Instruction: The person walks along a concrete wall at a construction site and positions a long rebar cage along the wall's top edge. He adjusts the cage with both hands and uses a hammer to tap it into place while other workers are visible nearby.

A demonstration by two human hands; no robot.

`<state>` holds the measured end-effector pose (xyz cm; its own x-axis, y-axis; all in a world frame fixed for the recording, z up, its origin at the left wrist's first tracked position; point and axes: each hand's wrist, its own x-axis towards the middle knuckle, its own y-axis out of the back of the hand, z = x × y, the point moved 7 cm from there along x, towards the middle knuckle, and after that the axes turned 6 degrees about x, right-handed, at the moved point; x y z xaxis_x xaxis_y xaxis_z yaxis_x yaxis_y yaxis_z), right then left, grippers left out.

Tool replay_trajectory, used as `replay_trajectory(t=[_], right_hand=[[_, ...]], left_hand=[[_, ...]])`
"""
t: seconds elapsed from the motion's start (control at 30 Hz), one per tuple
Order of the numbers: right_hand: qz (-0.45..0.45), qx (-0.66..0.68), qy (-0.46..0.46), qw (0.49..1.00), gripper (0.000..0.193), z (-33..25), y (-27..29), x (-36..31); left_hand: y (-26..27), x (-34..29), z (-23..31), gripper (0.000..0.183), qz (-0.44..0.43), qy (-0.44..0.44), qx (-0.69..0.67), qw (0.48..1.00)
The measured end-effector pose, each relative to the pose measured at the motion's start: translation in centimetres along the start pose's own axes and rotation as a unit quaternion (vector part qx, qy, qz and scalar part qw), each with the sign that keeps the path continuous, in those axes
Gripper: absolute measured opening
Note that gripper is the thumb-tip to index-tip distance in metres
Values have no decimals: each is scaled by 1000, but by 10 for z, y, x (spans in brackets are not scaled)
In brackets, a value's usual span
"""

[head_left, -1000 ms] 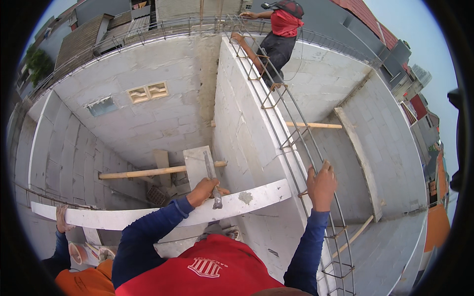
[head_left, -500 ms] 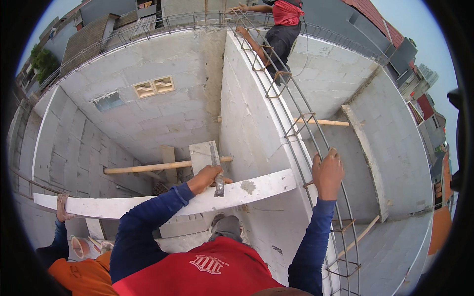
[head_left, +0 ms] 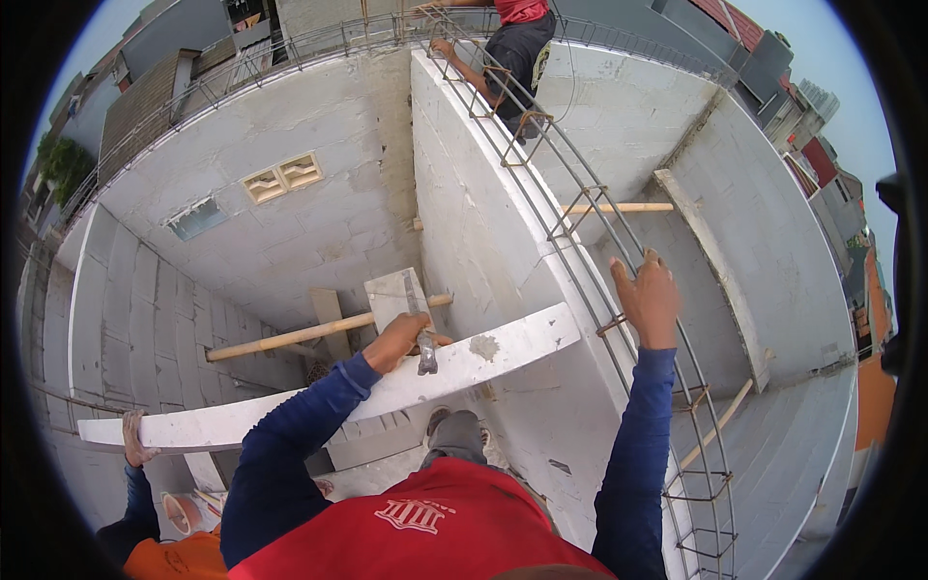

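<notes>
A long white plank [head_left: 517, 343] stretches across in front of me, its right end close to the block wall. My left hand [head_left: 401, 338] is closed at the plank's far edge, around what looks like a hammer [head_left: 427, 358] with its grey head over the plank face. On the right, my right hand [head_left: 646, 300] grasps a long bar of the steel rebar cage [head_left: 592, 193], thumb and fingers on either side of it. A co-worker's hand [head_left: 135, 440], below me at the left, holds the plank's far left end.
The rebar cage runs along the top of the white block wall [head_left: 474, 193]. Another person [head_left: 512, 58] sits astride the wall farther along. Below are a bamboo pole [head_left: 290, 340], an upright board [head_left: 391, 295] and a bucket [head_left: 181, 512]. Deep room spaces drop on both sides.
My view has turned slightly, so the plank and walls appear tilted, with the plank's right end higher. The left hand stays closed at the plank; the right stays on the rebar.
</notes>
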<state>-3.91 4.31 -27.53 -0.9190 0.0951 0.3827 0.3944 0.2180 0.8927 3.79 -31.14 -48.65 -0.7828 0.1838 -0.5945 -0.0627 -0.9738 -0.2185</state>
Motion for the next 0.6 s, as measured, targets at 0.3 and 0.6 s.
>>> replay_trajectory(t=[0.3, 0.6], right_hand=[[15, -18, -7, 1000, 63, -9, -1, -16], [-5, -18, -25, 1000, 55, -6, -3, -12]], left_hand=[[-1, 3, 0, 31, -24, -4, 9, 1000], [6, 8, -5, 24, -29, -18, -8, 999]])
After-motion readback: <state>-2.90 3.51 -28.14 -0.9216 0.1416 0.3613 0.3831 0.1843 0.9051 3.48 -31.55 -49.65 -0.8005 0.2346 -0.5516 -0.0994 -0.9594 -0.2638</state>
